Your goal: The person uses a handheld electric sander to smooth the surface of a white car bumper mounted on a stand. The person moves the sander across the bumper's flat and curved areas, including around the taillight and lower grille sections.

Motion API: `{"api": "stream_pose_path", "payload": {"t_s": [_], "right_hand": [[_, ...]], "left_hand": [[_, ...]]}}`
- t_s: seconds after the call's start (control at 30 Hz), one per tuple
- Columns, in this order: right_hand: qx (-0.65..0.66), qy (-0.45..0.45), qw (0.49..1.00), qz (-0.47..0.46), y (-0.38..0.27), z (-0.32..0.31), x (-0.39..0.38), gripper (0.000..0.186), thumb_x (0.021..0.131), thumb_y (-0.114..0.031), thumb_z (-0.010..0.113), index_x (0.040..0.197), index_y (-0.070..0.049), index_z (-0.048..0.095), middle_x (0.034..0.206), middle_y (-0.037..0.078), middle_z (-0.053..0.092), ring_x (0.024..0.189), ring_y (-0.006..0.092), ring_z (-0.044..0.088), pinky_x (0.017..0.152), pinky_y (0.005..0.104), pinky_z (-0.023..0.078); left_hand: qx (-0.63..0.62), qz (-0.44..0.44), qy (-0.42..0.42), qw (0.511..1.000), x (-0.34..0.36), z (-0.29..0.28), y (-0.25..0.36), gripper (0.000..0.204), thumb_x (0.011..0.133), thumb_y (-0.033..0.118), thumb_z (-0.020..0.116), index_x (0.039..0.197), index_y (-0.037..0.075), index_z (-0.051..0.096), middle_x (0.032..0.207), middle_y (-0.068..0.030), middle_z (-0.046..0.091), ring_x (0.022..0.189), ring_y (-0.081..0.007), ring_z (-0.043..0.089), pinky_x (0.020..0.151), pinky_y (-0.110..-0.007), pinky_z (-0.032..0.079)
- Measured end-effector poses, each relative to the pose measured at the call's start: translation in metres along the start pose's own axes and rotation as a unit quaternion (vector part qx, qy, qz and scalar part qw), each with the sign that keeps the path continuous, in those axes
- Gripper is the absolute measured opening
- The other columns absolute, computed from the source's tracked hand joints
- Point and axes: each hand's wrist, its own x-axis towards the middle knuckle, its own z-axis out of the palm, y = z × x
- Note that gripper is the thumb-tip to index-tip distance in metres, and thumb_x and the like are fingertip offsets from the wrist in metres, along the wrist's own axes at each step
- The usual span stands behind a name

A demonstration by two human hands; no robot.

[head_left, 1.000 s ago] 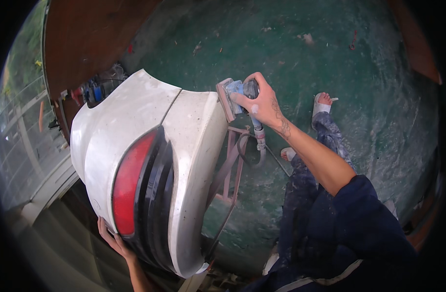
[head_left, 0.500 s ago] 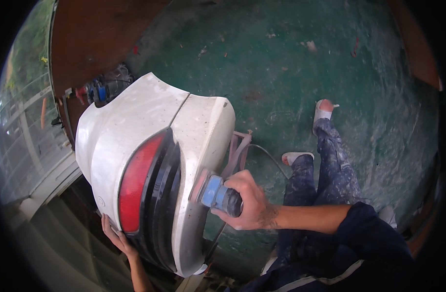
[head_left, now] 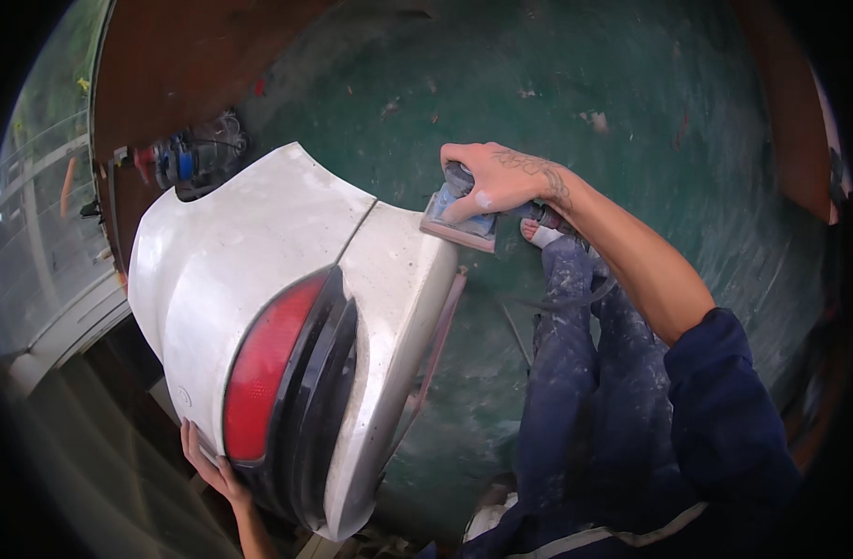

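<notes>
Gripping the blue sander (head_left: 473, 225) at the far corner of the white bumper (head_left: 245, 224) is the right hand (head_left: 503, 179). The left hand (head_left: 218, 472) lies outstretched on the bumper, which mostly hides a pink stand (head_left: 449, 315).

Bumper (head_left: 398, 244): we read no text; one small round mark (head_left: 185, 398) sits beside the red lens (head_left: 263, 391), too small for us to make out.
Lens: faint texture, nothing we can read as letters or numbers.
Sander (head_left: 479, 226): nothing legible to us; the right hand (head_left: 491, 174) covers part of the blue body.
Tattoo (head_left: 538, 172): dark lines on right hand and wrist; we can't make out lettering.
Gear (head_left: 186, 160) at back: too small and blurred for us to read.
</notes>
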Motion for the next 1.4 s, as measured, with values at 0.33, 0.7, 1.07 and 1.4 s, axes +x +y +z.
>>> {"api": "stream_pose_path", "payload": {"t_s": [0.33,0.7,1.07,1.4], "right_hand": [[-0.084,-0.052,0.994,0.044,-0.07,0.01,0.056,0.058,0.082,-0.034,0.08,0.121,0.001,0.057,0.113,0.029,0.07,0.109,0.0464,0.069,0.095,0.051,0.055],[-0.064,-0.086,0.989,0.106,-0.079,0.012,0.071,0.06,0.083,-0.033,0.082,0.122,0.002,0.052,0.106,0.029,0.068,0.103,0.0446,0.068,0.093,0.0485,0.053],[-0.067,-0.132,0.985,0.086,-0.129,0.027,0.046,0.066,0.091,-0.036,0.082,0.128,0.006,0.047,0.112,0.032,0.062,0.097,0.0508,0.071,0.086,0.0553,0.058],[-0.073,-0.11,0.984,0.117,-0.145,0.032,0.038,0.066,0.089,-0.034,0.085,0.126,0.005,0.047,0.11,0.03,0.061,0.092,0.0519,0.072,0.079,0.0566,0.06]], "left_hand": [[0.001,-0.052,-0.026,0.998,0.005,-0.009,0.0,0.085,0.105,0.064,0.044,0.152,-0.006,0.051,0.161,-0.0323,0.042,0.148,-0.0477,0.043,0.121,-0.06,0.033],[-0.022,-0.171,0.017,0.985,0.016,0.004,0.011,0.079,0.106,0.056,0.047,0.156,-0.005,0.047,0.165,-0.028,0.04,0.153,-0.0408,0.039,0.126,-0.055,0.028],[-0.004,-0.208,0.019,0.978,0.025,0.003,0.013,0.075,0.104,0.047,0.052,0.158,-0.005,0.045,0.165,-0.026,0.041,0.153,-0.0394,0.038,0.127,-0.052,0.025],[0.02,-0.218,0.018,0.976,0.027,0.001,0.013,0.075,0.105,0.048,0.051,0.157,-0.005,0.047,0.164,-0.0271,0.043,0.152,-0.0402,0.039,0.126,-0.051,0.026]]}}
